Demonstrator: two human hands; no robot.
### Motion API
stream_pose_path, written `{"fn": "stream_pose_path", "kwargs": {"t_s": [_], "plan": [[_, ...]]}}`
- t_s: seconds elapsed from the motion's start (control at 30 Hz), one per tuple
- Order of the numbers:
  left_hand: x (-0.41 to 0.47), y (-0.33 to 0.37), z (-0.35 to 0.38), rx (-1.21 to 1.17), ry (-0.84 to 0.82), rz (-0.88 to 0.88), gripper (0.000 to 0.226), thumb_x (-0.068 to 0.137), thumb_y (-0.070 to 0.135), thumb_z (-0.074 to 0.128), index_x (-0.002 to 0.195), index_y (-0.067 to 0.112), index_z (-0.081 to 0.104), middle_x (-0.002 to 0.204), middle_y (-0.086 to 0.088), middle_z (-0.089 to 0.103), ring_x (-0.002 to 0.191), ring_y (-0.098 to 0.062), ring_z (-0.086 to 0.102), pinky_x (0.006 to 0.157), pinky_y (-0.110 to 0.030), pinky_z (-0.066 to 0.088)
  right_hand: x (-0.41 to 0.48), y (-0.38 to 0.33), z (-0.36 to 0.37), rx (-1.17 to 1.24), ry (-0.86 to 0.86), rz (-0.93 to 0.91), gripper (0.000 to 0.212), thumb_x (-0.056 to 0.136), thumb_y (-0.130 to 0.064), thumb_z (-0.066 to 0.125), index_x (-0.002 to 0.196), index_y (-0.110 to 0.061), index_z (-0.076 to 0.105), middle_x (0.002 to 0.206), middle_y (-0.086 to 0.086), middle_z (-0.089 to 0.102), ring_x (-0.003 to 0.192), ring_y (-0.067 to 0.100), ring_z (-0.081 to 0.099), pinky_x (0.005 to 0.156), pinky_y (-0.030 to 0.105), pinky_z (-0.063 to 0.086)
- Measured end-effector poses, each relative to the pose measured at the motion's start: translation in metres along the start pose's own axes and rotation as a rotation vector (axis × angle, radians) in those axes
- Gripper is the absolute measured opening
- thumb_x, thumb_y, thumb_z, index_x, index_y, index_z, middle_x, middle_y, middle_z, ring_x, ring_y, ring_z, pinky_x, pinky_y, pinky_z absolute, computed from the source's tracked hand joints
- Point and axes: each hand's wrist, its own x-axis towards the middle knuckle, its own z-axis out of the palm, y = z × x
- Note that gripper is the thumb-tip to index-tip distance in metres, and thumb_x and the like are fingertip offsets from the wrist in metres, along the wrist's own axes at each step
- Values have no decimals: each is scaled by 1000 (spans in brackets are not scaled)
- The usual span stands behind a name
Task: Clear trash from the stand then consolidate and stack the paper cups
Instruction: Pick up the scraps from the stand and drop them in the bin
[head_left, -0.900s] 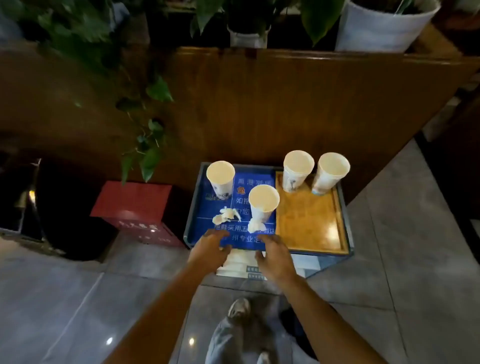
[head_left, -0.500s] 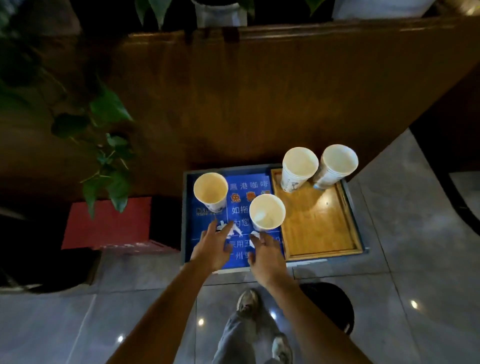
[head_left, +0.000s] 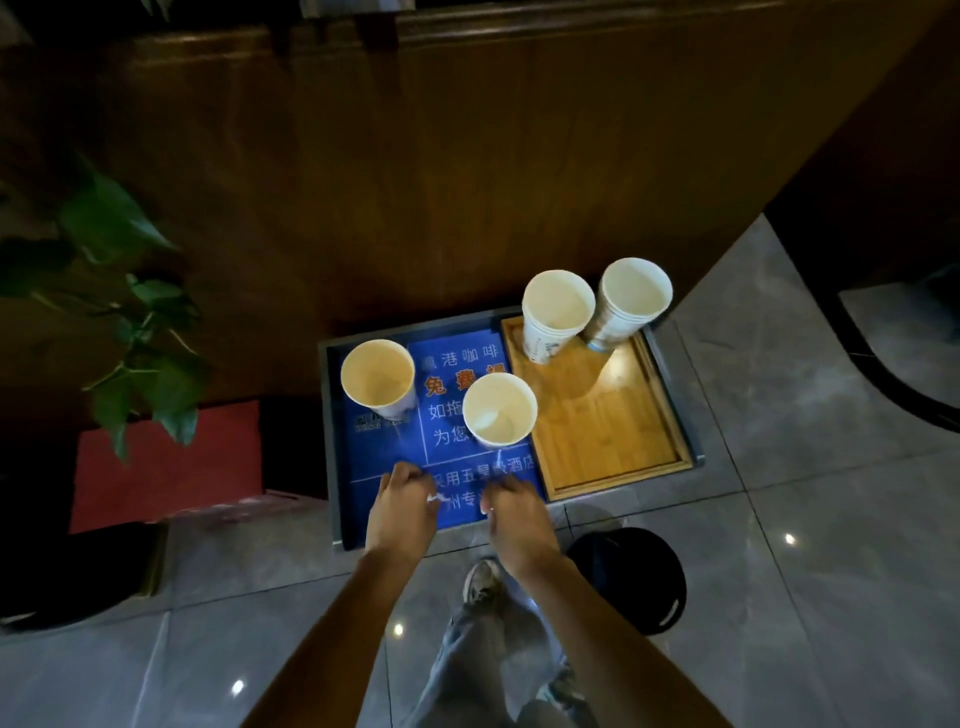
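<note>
Both hands are curled closed over the blue stand top (head_left: 384, 457); the left hand (head_left: 402, 506) pinches a white paper scrap (head_left: 432, 499), while the right hand's (head_left: 514, 512) contents cannot be determined. The black bin (head_left: 631, 579) lies just right of the right hand, which is nearer. The paper cups (head_left: 498, 410) stand beyond.

Site: I stood in a hotel or café lobby | evidence: blue coffee sign (head_left: 467, 364) under paper cups (head_left: 498, 410), polished floor tiles (head_left: 805, 519), wood-panelled partition (head_left: 441, 182), potted plant (head_left: 130, 312).
</note>
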Motion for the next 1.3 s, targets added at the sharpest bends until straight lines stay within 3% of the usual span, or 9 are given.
{"fn": "stream_pose_path", "kwargs": {"t_s": [0.13, 0.27, 0.43, 0.77, 0.83, 0.9, 0.97, 1.07, 1.3], "plan": [[-14, 9, 5, -20, -3, 13, 33, 78, -2, 66, 104, 19, 67, 113, -3, 65, 99, -22, 65, 81, -32, 57, -25, 15, -4, 76, -96, -17, 16, 85, -7, 60, 95, -19, 60, 110, 7, 63, 105, 24, 58, 83, 25, 42], [-37, 40, 20, -27, -22, 40, 43, 85, -1, 59, 122, 20, 64, 125, -8, 66, 112, -29, 64, 92, -39, 53, -60, 52, -6, 129, -161, 8, 24, 81, -6, 64, 99, -21, 62, 107, 6, 66, 101, 26, 62, 79, 24, 45], [-73, 108, 62, -69, -128, 129, 28, 91, 5, 53, 112, 14, 69, 107, -13, 75, 98, -30, 70, 85, -36, 55, -116, 128, -14, 178, -173, 115, 30, 87, -15, 58, 117, -16, 64, 120, 13, 66, 111, 32, 60, 90, 33, 48], [-105, 254, 188, -25, -491, 273, 27, 89, -3, 49, 99, 7, 72, 105, -15, 66, 91, -27, 67, 71, -25, 54, -217, 286, 5, 308, -141, 450, 18, 88, -10, 52, 97, -19, 64, 109, 15, 66, 102, 34, 62, 82, 33, 48], [-101, 275, 214, -3, -583, 278, 22, 91, 2, 52, 96, 7, 73, 102, -13, 68, 86, -21, 65, 68, -14, 51, -225, 312, 15, 328, -131, 509, 19, 86, -11, 52, 98, -20, 64, 110, 16, 64, 104, 33, 61, 84, 33, 48], [-92, 289, 251, 52, -675, 312, 17, 91, 15, 57, 83, 12, 72, 91, -10, 72, 80, -18, 64, 70, -18, 50, -226, 340, 32, 371, -115, 592, 21, 84, -12, 55, 101, -16, 66, 111, 14, 64, 103, 32, 61, 83, 31, 47], [-81, 295, 271, 99, -700, 311, 18, 82, 28, 67, 68, 16, 68, 72, -2, 69, 68, -12, 64, 66, -23, 52, -222, 357, 42, 401, -101, 636, 20, 85, -13, 56, 100, -15, 67, 111, 13, 65, 102, 30, 62, 83, 30, 47], [-54, 289, 317, 122, -685, 303, 24, 62, 23, 84, 81, 18, 70, 66, 19, 56, 62, 9, 52, 53, -3, 41, -202, 390, 77, 450, -104, 666, 23, 87, -12, 55, 107, -13, 66, 113, 13, 65, 104, 29, 62, 85, 29, 47], [21, 238, 455, 331, -719, 405, 7, 83, 16, 65, 87, 22, 63, 80, 7, 61, 88, -19, 66, 67, -13, 38, -126, 457, 187, 547, -133, 754, 34, 89, -9, 57, 122, -14, 58, 121, 14, 62, 113, 33, 59, 95, 37, 46]]}}
